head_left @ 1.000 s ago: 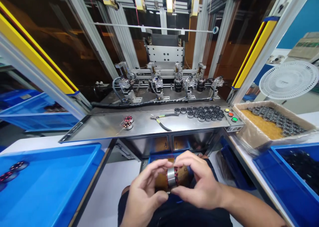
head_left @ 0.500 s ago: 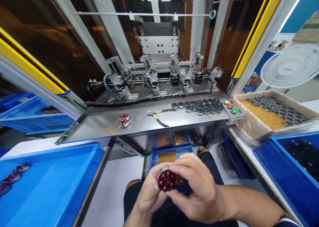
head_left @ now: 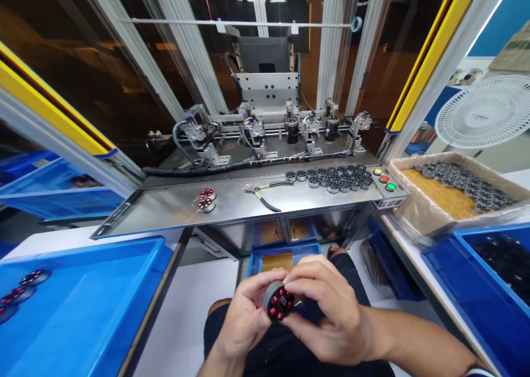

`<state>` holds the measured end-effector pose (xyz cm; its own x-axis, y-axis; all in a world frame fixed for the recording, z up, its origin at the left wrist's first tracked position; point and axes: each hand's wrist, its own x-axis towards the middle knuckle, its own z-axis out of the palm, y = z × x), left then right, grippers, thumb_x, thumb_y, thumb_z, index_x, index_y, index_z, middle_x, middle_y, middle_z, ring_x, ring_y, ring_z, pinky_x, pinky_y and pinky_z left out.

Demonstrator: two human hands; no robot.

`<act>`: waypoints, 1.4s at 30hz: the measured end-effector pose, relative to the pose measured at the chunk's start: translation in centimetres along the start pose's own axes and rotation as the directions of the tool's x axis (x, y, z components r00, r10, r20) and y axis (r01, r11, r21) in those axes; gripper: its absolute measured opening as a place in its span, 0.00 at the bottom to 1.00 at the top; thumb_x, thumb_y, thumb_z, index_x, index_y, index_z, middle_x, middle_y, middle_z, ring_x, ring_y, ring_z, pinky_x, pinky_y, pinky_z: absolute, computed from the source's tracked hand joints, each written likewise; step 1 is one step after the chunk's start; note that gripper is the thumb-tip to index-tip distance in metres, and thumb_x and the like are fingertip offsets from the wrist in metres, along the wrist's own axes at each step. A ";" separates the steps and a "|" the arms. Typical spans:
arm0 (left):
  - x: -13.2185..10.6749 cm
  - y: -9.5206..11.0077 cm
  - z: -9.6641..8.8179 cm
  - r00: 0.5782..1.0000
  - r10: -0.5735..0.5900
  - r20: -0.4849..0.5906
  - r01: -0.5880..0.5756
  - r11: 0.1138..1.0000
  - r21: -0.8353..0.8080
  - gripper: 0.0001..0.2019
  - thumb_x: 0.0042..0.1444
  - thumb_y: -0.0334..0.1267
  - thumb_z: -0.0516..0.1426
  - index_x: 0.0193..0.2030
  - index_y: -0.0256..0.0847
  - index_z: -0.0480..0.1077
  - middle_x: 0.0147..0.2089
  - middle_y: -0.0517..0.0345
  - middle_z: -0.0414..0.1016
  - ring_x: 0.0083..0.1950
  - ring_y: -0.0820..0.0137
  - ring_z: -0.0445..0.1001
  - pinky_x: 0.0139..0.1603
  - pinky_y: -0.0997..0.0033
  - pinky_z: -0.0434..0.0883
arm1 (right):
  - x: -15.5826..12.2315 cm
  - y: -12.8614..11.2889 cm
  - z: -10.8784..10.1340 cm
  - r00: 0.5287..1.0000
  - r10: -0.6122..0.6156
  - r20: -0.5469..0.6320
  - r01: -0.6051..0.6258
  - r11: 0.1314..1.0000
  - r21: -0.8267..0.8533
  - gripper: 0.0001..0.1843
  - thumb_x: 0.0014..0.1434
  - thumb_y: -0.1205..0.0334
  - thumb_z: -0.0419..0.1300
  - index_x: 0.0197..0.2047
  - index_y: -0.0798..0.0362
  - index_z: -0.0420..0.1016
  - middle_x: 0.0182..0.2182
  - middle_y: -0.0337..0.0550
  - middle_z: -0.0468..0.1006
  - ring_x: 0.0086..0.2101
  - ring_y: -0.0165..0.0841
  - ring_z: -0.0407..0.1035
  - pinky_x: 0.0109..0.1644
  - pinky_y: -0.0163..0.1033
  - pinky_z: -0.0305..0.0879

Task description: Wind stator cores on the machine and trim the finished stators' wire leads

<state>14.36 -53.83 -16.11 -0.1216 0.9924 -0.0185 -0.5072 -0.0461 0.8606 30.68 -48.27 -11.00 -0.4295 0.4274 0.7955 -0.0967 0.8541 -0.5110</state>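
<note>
A round motor stator [head_left: 280,302] wound with red wire sits between my two hands above my lap, its coil face turned partly to the right. My left hand [head_left: 245,308] grips its grey rim from the left. On the other side my right hand [head_left: 327,311] pinches its edge between thumb and fingers. Two wound stators [head_left: 206,199] with loose wire ends lie on the metal ledge [head_left: 165,208]. To their right rest green-and-black cutting pliers [head_left: 267,192], jaws apart, beside a cluster of unwound black stators [head_left: 331,177].
Behind the ledge stands a winding machine [head_left: 269,128]. Yellow, red and green buttons [head_left: 385,179] are at the ledge's right end. A blue tray [head_left: 83,288] with several wound stators is at left. A lined box [head_left: 447,189] of stators, a blue bin [head_left: 467,272] and a white fan [head_left: 484,112] are at right.
The stator has turned in my hands, showing more of its grey outer rim. Inside the machine, the rear plate and upper fixtures sit lower. Both hands keep hold of the stator.
</note>
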 end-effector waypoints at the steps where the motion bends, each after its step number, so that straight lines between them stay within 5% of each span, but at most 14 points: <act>1: -0.1 0.1 -0.2 1.000 0.022 0.007 -0.022 1.000 0.011 0.25 0.32 0.49 0.75 0.40 0.45 0.83 0.40 0.52 0.85 0.41 0.63 0.83 0.45 0.74 0.78 | 0.1 0.1 -0.1 1.000 -0.003 0.003 0.003 1.000 0.013 0.20 0.55 0.75 0.64 0.51 0.58 0.70 0.39 0.53 0.80 0.41 0.38 0.75 0.45 0.46 0.75; 7: -0.8 0.5 -0.9 0.993 0.100 0.060 -0.103 0.993 0.057 0.23 0.40 0.40 0.74 0.47 0.45 0.82 0.44 0.50 0.85 0.44 0.63 0.83 0.46 0.76 0.77 | 0.5 0.6 -1.1 0.996 -0.016 0.087 0.010 0.998 0.069 0.19 0.57 0.69 0.66 0.51 0.59 0.70 0.40 0.55 0.79 0.42 0.39 0.74 0.47 0.46 0.74; 12: -0.9 1.2 -0.6 0.981 0.175 0.088 -0.186 0.972 0.141 0.21 0.42 0.44 0.73 0.46 0.45 0.81 0.44 0.50 0.83 0.43 0.64 0.81 0.44 0.75 0.77 | 1.0 0.8 -2.5 0.976 -0.037 0.212 0.036 0.999 0.010 0.14 0.57 0.68 0.65 0.48 0.57 0.73 0.45 0.56 0.75 0.47 0.40 0.72 0.50 0.48 0.73; 18: -1.1 1.6 -0.5 0.990 0.111 0.092 -0.117 0.991 0.071 0.23 0.42 0.47 0.72 0.46 0.45 0.81 0.41 0.52 0.83 0.39 0.67 0.81 0.41 0.77 0.76 | 3.2 1.3 -4.1 0.879 -0.170 0.445 0.176 0.984 0.028 0.10 0.61 0.67 0.63 0.47 0.58 0.76 0.57 0.63 0.69 0.62 0.46 0.62 0.63 0.57 0.64; 26: -1.4 1.3 0.1 0.994 -0.006 0.109 0.009 0.999 -0.031 0.19 0.45 0.48 0.71 0.44 0.43 0.81 0.40 0.51 0.83 0.41 0.66 0.80 0.45 0.73 0.76 | 4.6 1.7 -3.7 0.751 -0.266 0.605 0.263 0.960 0.096 0.10 0.64 0.65 0.61 0.46 0.60 0.78 0.58 0.67 0.70 0.64 0.46 0.60 0.66 0.57 0.60; 30: -1.5 1.1 0.5 0.994 -0.074 0.079 0.080 0.994 -0.071 0.20 0.44 0.48 0.71 0.43 0.43 0.81 0.41 0.50 0.82 0.42 0.64 0.80 0.45 0.70 0.76 | 4.4 2.0 -3.5 0.777 -0.277 0.565 0.248 0.960 0.131 0.10 0.63 0.61 0.63 0.41 0.61 0.77 0.55 0.67 0.72 0.62 0.46 0.63 0.67 0.56 0.60; 36: -1.8 1.7 1.9 0.982 -0.189 -0.001 0.183 0.954 -0.237 0.22 0.47 0.44 0.71 0.49 0.44 0.77 0.39 0.56 0.80 0.34 0.72 0.77 0.36 0.76 0.73 | 2.8 1.6 -3.8 0.940 -0.027 0.339 -0.035 0.984 0.175 0.27 0.53 0.50 0.71 0.48 0.60 0.72 0.50 0.62 0.74 0.50 0.41 0.73 0.53 0.45 0.73; 39: -1.6 1.6 2.1 0.981 -0.192 -0.032 0.179 0.953 -0.245 0.24 0.53 0.42 0.67 0.57 0.51 0.72 0.44 0.56 0.81 0.38 0.69 0.80 0.43 0.69 0.75 | 1.7 1.0 -3.2 0.945 0.092 0.313 -0.121 0.990 0.077 0.27 0.51 0.55 0.72 0.50 0.58 0.70 0.41 0.53 0.76 0.40 0.38 0.73 0.43 0.41 0.73; 42: -1.4 1.2 2.1 0.979 -0.192 -0.066 0.173 0.960 -0.220 0.18 0.54 0.45 0.66 0.51 0.46 0.75 0.43 0.54 0.82 0.40 0.67 0.80 0.47 0.65 0.76 | 1.0 0.8 -2.5 0.935 0.157 0.318 -0.163 0.987 -0.009 0.21 0.52 0.62 0.70 0.48 0.57 0.71 0.36 0.49 0.77 0.36 0.36 0.71 0.38 0.40 0.70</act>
<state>15.72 -55.01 -14.03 -0.0784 0.9731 -0.2168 -0.6956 0.1024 0.7111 32.37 -46.44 -9.78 -0.7020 0.4396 0.5603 -0.0176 0.7759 -0.6307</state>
